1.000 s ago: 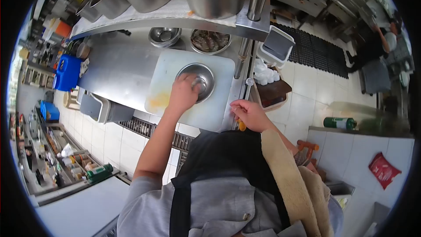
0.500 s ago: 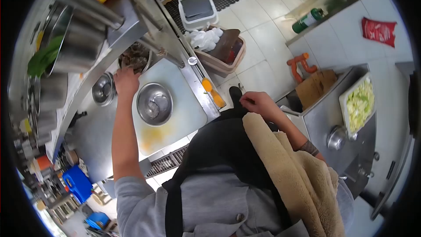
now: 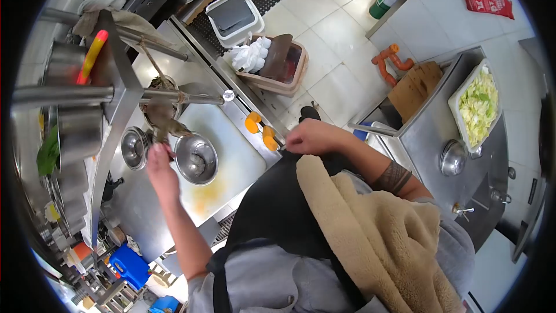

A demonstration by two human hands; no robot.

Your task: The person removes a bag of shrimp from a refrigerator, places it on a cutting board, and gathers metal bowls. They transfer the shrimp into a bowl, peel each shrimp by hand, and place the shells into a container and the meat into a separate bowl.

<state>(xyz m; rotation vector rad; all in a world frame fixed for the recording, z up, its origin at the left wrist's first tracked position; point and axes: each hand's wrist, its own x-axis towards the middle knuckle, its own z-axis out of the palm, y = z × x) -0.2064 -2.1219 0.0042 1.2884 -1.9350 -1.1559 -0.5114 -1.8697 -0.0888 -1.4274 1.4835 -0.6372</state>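
My left hand (image 3: 162,169) is closed on a brownish-grey, shrimp-like thing (image 3: 164,122), smeared by motion, at the left rim of a steel mixing bowl (image 3: 210,175). A small greyish piece (image 3: 197,165) lies inside that bowl, which stands on a white cutting board (image 3: 240,150) with a yellow-orange stain. Behind the held thing is a round container (image 3: 152,107) of brown contents, partly covered by it and a shelf rail. My right hand (image 3: 315,137) hovers before my apron by the counter edge, fingers curled closed, with nothing visible in them.
Stacked steel bowls (image 3: 134,148) stand left of the board. Orange pieces (image 3: 262,130) lie on the counter edge. A steel shelf (image 3: 119,75) overhangs the left side. Bins (image 3: 278,83) stand on the floor ahead. A tray of chopped greens (image 3: 479,107) sits on the right counter.
My left hand has come back from the brown-filled container to the bowl's left side, now with the brownish-grey thing. My right hand has moved left, closer to the counter. The view has shifted.
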